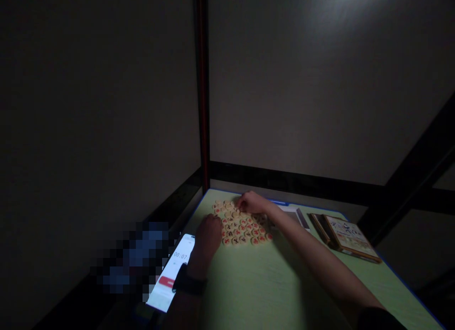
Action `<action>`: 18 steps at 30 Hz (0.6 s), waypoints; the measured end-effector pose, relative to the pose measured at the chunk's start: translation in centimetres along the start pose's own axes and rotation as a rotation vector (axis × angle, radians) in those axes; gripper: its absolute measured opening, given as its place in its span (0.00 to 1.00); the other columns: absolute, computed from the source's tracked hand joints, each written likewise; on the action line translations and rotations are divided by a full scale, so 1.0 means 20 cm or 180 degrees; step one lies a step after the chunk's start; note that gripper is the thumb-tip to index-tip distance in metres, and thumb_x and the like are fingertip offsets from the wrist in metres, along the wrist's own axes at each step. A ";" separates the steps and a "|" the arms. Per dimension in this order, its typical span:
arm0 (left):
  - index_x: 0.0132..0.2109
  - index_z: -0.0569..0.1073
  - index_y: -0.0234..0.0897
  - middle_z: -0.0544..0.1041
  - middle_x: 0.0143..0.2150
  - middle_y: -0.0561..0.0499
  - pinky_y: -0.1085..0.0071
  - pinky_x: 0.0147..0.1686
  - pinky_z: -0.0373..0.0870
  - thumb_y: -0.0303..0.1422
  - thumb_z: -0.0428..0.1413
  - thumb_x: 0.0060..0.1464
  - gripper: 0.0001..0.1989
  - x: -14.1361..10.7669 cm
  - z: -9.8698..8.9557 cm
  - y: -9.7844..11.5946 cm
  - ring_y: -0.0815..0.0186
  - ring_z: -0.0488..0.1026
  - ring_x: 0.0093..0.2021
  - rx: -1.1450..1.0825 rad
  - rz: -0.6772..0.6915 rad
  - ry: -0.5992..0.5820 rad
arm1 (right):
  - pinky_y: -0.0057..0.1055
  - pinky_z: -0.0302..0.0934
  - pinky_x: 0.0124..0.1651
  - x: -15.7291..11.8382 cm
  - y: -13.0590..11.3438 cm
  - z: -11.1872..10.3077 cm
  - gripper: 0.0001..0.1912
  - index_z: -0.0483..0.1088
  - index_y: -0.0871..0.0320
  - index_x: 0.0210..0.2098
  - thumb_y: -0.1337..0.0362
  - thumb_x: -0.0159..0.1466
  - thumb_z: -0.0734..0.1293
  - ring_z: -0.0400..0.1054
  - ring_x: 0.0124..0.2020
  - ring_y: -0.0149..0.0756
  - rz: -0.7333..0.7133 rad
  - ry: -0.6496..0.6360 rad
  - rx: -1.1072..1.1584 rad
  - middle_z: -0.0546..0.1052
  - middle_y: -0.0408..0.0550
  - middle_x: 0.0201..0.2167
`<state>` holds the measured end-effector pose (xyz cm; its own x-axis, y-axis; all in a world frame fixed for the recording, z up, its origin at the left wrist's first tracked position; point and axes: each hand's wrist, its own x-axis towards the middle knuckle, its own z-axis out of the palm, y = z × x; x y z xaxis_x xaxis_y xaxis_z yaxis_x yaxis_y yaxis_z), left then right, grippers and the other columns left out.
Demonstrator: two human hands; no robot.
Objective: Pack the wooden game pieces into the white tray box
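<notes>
Both bare hands reach in over a tight cluster of round, pale wooden discs marked with red or black characters (pixel 245 228), gathered toward the far left part of a light green tabletop with a blue edge (pixel 256 287). The left hand (pixel 210 230) is bent over the cluster's left side, its fingers curled inward with the tips near the outermost discs; whether it pinches one, I cannot tell. The right hand (pixel 251 203) comes across from the right and lies at the far side of the group, knuckles up and fingers drawn together, pointing down and left toward the discs — the tips are too dim and small to show whether they grip a piece. A black band (pixel 190 280) circles the left wrist, and just left of it lies a bright, white-screened phone (pixel 176 260) (its display reads 00:07, above a red bar). Beyond the right forearm, partly covered by it, is a flat pale-framed item with a grey middle (pixel 293 217); farther right — well apart from the discs — lies a flat, brown-edged board with a printed pale face (pixel 351 236), beside a narrower dark brown slab (pixel 319 228).
</notes>
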<state>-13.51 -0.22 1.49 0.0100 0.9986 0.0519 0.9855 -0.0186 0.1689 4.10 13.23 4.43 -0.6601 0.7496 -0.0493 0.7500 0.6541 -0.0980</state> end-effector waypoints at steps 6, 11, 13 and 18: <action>0.47 0.76 0.28 0.76 0.49 0.37 0.69 0.49 0.68 0.20 0.44 0.62 0.17 0.00 -0.01 0.01 0.61 0.74 0.50 0.0065 -0.0100 -0.0009 | 0.26 0.61 0.38 0.01 -0.11 0.02 0.14 0.81 0.56 0.37 0.73 0.55 0.66 0.76 0.40 0.40 -0.0147 0.0022 -0.0287 0.83 0.51 0.38; 0.48 0.76 0.29 0.76 0.48 0.37 0.70 0.46 0.67 0.17 0.42 0.60 0.19 -0.01 -0.03 0.00 0.61 0.74 0.49 -0.0074 -0.0391 -0.0050 | 0.27 0.61 0.36 0.01 -0.10 0.01 0.13 0.81 0.56 0.36 0.72 0.55 0.66 0.76 0.38 0.42 -0.0045 0.0098 -0.0409 0.83 0.53 0.36; 0.47 0.76 0.29 0.76 0.47 0.37 0.69 0.45 0.67 0.17 0.42 0.60 0.19 -0.01 -0.03 -0.01 0.61 0.74 0.48 -0.0095 -0.0410 -0.0036 | 0.27 0.61 0.37 0.01 -0.10 -0.01 0.13 0.81 0.56 0.37 0.72 0.56 0.66 0.76 0.38 0.42 -0.0025 0.0198 -0.0383 0.83 0.54 0.37; 0.46 0.75 0.29 0.76 0.44 0.37 0.67 0.46 0.67 0.18 0.44 0.60 0.17 -0.01 -0.02 -0.03 0.59 0.74 0.47 -0.0055 -0.0479 0.0144 | 0.25 0.61 0.42 0.04 -0.21 0.01 0.15 0.80 0.54 0.43 0.71 0.60 0.66 0.75 0.41 0.37 -0.0357 0.0408 -0.0132 0.82 0.49 0.41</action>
<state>-14.24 -0.41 1.81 -0.1456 0.9869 0.0689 0.9722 0.1299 0.1950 0.38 11.13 4.65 -0.7310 0.6768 0.0870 0.6749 0.7359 -0.0546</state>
